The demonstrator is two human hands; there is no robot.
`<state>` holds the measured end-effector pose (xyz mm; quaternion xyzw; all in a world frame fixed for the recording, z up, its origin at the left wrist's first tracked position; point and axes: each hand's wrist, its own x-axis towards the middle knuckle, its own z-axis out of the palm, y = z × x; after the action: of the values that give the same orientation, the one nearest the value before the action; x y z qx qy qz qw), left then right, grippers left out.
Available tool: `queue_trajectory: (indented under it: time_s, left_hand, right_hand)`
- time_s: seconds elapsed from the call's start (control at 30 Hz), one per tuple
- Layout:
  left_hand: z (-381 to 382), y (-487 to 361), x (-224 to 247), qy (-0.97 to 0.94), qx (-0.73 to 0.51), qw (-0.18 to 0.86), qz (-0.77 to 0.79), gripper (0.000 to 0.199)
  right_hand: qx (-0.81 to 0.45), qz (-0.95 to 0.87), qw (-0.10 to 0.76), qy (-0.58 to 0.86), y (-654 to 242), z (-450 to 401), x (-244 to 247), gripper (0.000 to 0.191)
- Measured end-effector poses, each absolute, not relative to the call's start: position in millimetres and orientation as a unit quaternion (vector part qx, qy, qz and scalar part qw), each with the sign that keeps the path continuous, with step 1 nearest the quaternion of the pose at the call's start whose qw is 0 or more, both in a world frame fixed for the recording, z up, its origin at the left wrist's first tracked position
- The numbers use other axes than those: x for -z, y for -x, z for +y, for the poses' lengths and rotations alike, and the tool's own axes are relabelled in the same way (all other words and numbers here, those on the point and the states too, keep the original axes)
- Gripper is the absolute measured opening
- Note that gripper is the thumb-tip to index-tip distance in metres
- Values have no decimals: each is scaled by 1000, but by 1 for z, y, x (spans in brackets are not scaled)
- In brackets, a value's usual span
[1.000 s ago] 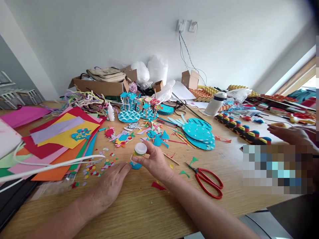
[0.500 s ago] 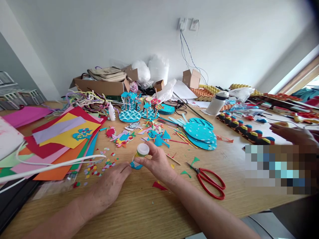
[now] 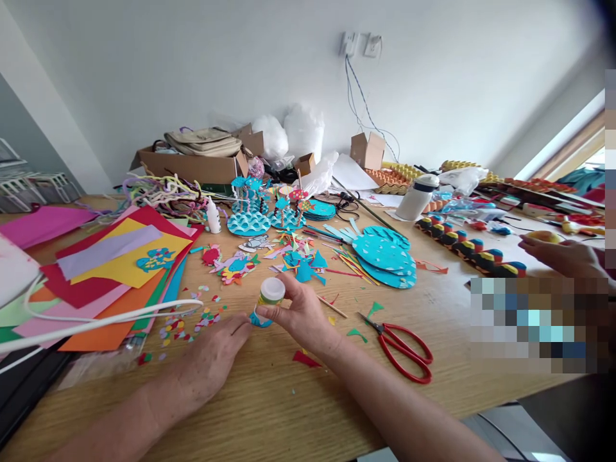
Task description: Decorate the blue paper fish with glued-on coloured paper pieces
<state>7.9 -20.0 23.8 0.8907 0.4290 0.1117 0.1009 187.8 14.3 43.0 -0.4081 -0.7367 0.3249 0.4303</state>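
Observation:
My right hand [image 3: 308, 314] is closed around a glue stick [image 3: 272, 291] with a white round end facing up and a yellow-green band. Its lower end meets a small blue paper cutout [image 3: 260, 321] on the table. At the cutout's left edge my left hand [image 3: 219, 350] has its fingers pressed together, pinning the paper down; the fingertips are partly hidden. Round paper dots [image 3: 195, 321] in several colours lie scattered left of the hands. Right of my right forearm are red-handled scissors [image 3: 404, 350], blades slightly apart, and green paper scraps [image 3: 357, 335].
Coloured paper sheets [image 3: 120, 256] and a white cable [image 3: 144, 308] lie at left. Blue paper ovals [image 3: 385, 256], paper fish cutouts [image 3: 235, 266] and a white glue bottle [image 3: 213, 216] lie beyond the hands. Another person's hand [image 3: 563, 256] is at far right, near a painted egg-carton strip [image 3: 466, 250].
The view has shifted slightly, so everything sits a little further left. Both hands keep their hold, the glue stick still down on the blue cutout.

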Motion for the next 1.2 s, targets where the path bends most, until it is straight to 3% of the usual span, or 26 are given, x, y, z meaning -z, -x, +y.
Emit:
queue_trajectory:
  time_s: [1.2]
  left_hand:
    - [-20, -9, -23, -893, -123, 96, 423, 39]
  right_hand:
    - [-312, -753, 417, 402, -192, 11, -48, 19]
